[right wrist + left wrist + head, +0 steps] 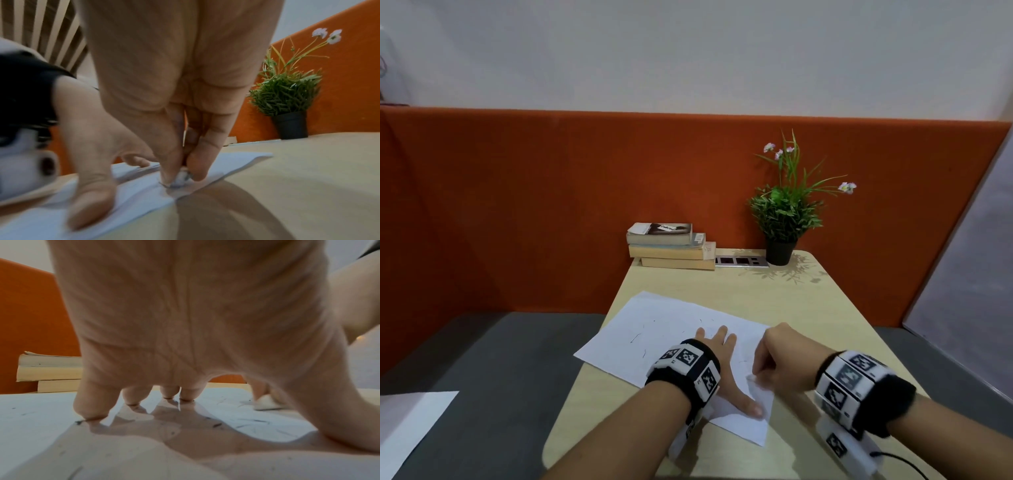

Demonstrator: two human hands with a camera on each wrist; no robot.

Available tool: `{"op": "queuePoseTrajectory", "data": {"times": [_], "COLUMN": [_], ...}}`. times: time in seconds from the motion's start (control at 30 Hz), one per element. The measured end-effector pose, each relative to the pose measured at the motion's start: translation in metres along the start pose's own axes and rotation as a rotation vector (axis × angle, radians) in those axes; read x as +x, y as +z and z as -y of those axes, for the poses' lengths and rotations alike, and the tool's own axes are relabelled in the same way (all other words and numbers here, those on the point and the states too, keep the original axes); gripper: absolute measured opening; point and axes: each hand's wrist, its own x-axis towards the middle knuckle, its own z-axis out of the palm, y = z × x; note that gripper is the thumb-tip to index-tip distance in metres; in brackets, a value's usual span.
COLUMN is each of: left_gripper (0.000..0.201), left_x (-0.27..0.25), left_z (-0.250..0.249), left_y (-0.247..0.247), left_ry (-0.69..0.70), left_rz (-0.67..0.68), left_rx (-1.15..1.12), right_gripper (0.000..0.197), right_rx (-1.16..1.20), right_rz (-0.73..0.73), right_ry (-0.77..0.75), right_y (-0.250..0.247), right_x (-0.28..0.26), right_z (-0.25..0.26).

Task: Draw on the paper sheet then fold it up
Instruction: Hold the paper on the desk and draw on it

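- Nearest the head camera are the two forearms with their marker-covered wristbands, reaching over the near edge of the table (825,308).
- Left hand (717,363) lies flat on the paper sheet (654,329), fingers straight and spread, thumb stretched toward the near right edge — the left wrist view shows the fingertips (90,416) pressing down on the sheet, pinning it.
- Right hand (780,356) is curled, its thumb and forefinger pinching a small whitish object (180,177) whose end touches the paper close to the right edge; whether it is a crayon, chalk or an eraser I cannot tell.
- Paper sheet lies flat and unfolded on the table, turned at an angle, its left corner hanging past the table's left edge.
- Done so far, by my reading: some drawing — thin dark strokes are scattered over the sheet, sparse and short.
- Step in hand looks like the drawing part, since the tip is on the paper and no crease shows anywhere.
- Left to do: finish the marks, put the small object down, then the whole fold — so I judge the task under halfway.
- Books (671,245) and a potted plant (784,219) stand at the far end, well apart from the work.
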Motion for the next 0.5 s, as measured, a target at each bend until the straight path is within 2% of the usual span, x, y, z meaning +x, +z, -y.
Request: {"op": "queuePoseTrajectory", "data": {"times": [0.13,0.37,0.5], "left_gripper": [0.141,0.140,0.140], "left_x": [0.002,0.002,0.001], "left_z": [0.002,0.003,0.004], "left_y": [0.000,0.001,0.003], "left_ry": [0.008,0.003,0.011], "left_rz": [0.002,-0.005,-0.007], "left_rx": [-0.010,-0.006,-0.018], "right_gripper": [0.009,0.014,0.018], "right_rx": [0.018,-0.049,-0.021], "right_rz": [0.069,-0.075,-0.036], "right_ry": [-0.023,0.003,-0.003], "right_y": [0.003,-0.008,-0.001], "right_x": [-0.009,0.026,0.012], "right_z": [0.000,0.008,0.009]}}
